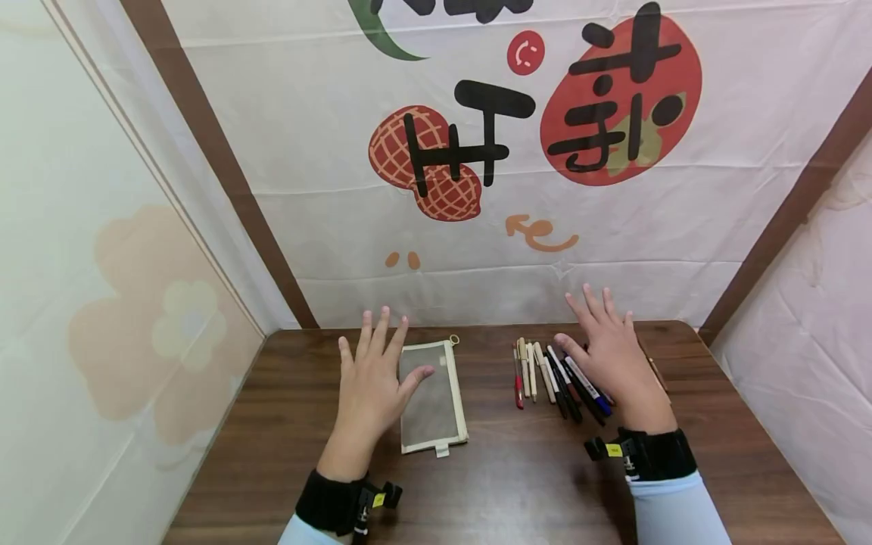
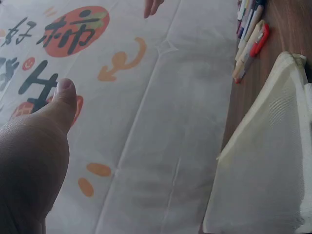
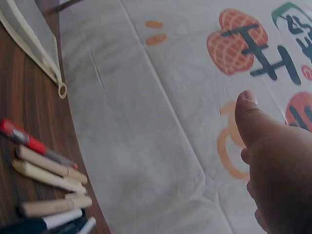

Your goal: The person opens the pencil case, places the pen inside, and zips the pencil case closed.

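Note:
In the head view my left hand [image 1: 371, 378] is held with fingers spread, holding nothing, over the left side of a mesh zip pouch [image 1: 431, 401]. The pouch lies flat, cream-edged, with a ring on its zip at the far end. My right hand [image 1: 616, 359], fingers also spread and nothing in it, hovers over the right part of a row of pens [image 1: 545, 378]. A red pen [image 1: 518, 378] lies at the row's left end, beige pens [image 1: 531, 371] beside it, then darker markers [image 1: 579, 386]. Part of the row is hidden beneath the right hand.
Both lie on a dark wooden table [image 1: 504, 484]. A white printed cloth [image 1: 306, 227] hangs behind the table's far edge, and pale cloth walls [image 1: 136, 303] stand at the sides. Each wrist wears a black strap [image 1: 330, 502] with a small camera.

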`<state>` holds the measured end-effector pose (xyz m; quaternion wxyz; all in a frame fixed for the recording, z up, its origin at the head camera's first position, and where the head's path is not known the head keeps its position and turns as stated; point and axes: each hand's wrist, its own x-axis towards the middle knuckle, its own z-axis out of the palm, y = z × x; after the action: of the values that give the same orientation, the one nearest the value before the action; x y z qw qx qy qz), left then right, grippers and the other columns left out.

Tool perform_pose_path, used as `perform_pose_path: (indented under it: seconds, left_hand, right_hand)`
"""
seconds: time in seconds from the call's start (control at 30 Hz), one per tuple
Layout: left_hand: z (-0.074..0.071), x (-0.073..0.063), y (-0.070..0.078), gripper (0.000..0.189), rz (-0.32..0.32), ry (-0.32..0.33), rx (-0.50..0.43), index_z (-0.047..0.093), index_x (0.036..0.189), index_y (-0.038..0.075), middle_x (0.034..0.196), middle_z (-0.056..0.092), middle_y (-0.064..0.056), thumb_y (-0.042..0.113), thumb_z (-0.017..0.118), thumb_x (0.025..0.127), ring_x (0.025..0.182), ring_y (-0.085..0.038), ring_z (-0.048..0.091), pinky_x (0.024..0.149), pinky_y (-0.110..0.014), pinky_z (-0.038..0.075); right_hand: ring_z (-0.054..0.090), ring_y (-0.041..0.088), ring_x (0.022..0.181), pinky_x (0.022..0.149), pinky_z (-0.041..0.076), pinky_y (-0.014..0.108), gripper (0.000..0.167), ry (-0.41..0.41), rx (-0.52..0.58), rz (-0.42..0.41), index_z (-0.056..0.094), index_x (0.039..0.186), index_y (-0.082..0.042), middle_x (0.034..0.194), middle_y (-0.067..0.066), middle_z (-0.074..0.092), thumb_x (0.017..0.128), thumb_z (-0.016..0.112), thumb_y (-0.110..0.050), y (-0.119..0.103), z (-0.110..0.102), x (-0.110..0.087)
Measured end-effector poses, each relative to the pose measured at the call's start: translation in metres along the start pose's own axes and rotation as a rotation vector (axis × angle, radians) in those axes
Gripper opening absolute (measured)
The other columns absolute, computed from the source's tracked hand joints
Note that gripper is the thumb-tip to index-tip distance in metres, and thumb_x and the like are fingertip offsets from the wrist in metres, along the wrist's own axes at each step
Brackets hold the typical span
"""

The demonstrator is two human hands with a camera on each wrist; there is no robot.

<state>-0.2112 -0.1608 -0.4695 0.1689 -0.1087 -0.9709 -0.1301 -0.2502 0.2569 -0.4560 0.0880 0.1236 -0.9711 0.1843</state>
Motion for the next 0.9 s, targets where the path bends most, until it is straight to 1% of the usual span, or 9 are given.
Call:
perform_pose_path:
  seconds: [0.1,0.17,0.3,0.4,0.5,0.63,0.73,0.83,0.9]
  left_hand:
    - [0.005,0.003,0.001,0.1,-0.024,-0.04,-0.021,0.027,0.182,0.025,0.192,0.014,-0.011,0.081,0.057,0.104,0.179,-0.042,0.007,0.134,-0.084,0.015]
    - [0.011,0.005,0.003,0.104,-0.058,-0.081,-0.058,0.023,0.182,0.022,0.191,0.015,-0.016,0.081,0.058,0.104,0.177,-0.048,0.009,0.133,-0.083,0.022]
    - [0.029,0.008,0.008,0.118,-0.14,-0.193,-0.141,0.012,0.183,0.013,0.187,0.018,-0.028,0.081,0.063,0.102,0.169,-0.06,0.027,0.121,-0.079,0.045]
    - [0.043,0.011,0.013,0.123,-0.188,-0.262,-0.183,0.012,0.182,0.008,0.183,0.028,-0.033,0.08,0.068,0.1,0.16,-0.063,0.042,0.111,-0.076,0.054]
    - [0.056,0.015,0.019,0.119,-0.233,-0.311,-0.211,0.02,0.181,0.005,0.179,0.039,-0.031,0.077,0.07,0.1,0.158,-0.063,0.044,0.114,-0.075,0.053]
    - [0.071,0.017,0.025,0.109,-0.28,-0.347,-0.202,0.037,0.174,-0.001,0.171,0.051,-0.03,0.073,0.073,0.101,0.156,-0.06,0.047,0.116,-0.074,0.052]
    - [0.08,0.016,0.028,0.098,-0.283,-0.338,-0.168,0.052,0.161,-0.005,0.159,0.062,-0.03,0.069,0.076,0.101,0.144,-0.057,0.057,0.107,-0.073,0.057]
    - [0.087,0.016,0.032,0.089,-0.278,-0.322,-0.126,0.064,0.149,-0.003,0.144,0.07,-0.028,0.069,0.079,0.099,0.13,-0.052,0.063,0.097,-0.072,0.059]
    - [0.09,0.017,0.035,0.088,-0.279,-0.325,-0.088,0.07,0.141,-0.001,0.14,0.072,-0.027,0.073,0.079,0.096,0.126,-0.05,0.065,0.094,-0.072,0.059]
  right_hand:
    - [-0.004,0.052,0.176,0.129,0.002,0.09,0.083,0.001,0.01,0.027,0.019,0.183,-0.025,0.192,0.016,0.003,0.117,0.046,-0.066,0.013,-0.003,0.001]
    - [-0.002,0.053,0.176,0.129,0.003,0.09,0.083,-0.004,0.017,0.048,0.02,0.183,-0.024,0.191,0.019,0.005,0.117,0.045,-0.066,0.022,-0.003,0.001]
    - [0.001,0.057,0.174,0.128,0.003,0.091,0.084,-0.03,0.042,0.102,0.018,0.183,-0.022,0.189,0.026,0.008,0.117,0.044,-0.067,0.043,0.001,0.003]
    - [0.002,0.06,0.173,0.127,0.002,0.092,0.087,-0.053,0.063,0.158,0.014,0.184,-0.022,0.188,0.03,0.009,0.117,0.042,-0.069,0.058,0.005,0.004]
    - [0.007,0.063,0.171,0.127,0.005,0.092,0.089,-0.066,0.063,0.209,0.016,0.183,-0.018,0.186,0.033,0.014,0.116,0.038,-0.071,0.072,0.009,0.002]
    - [0.016,0.064,0.169,0.13,0.016,0.086,0.086,-0.108,0.064,0.283,0.019,0.181,-0.008,0.184,0.035,0.017,0.119,0.037,-0.064,0.09,0.016,-0.002]
    - [0.023,0.065,0.165,0.129,0.025,0.084,0.078,-0.134,0.048,0.358,0.019,0.18,-0.003,0.183,0.037,0.02,0.122,0.042,-0.051,0.102,0.021,-0.006]
    - [0.026,0.067,0.161,0.126,0.027,0.086,0.072,-0.132,0.037,0.445,0.021,0.179,0.0,0.18,0.037,0.025,0.123,0.046,-0.037,0.111,0.022,-0.01]
    - [0.029,0.068,0.158,0.124,0.029,0.086,0.068,-0.124,0.036,0.501,0.024,0.177,0.002,0.178,0.038,0.031,0.122,0.047,-0.03,0.116,0.023,-0.012]
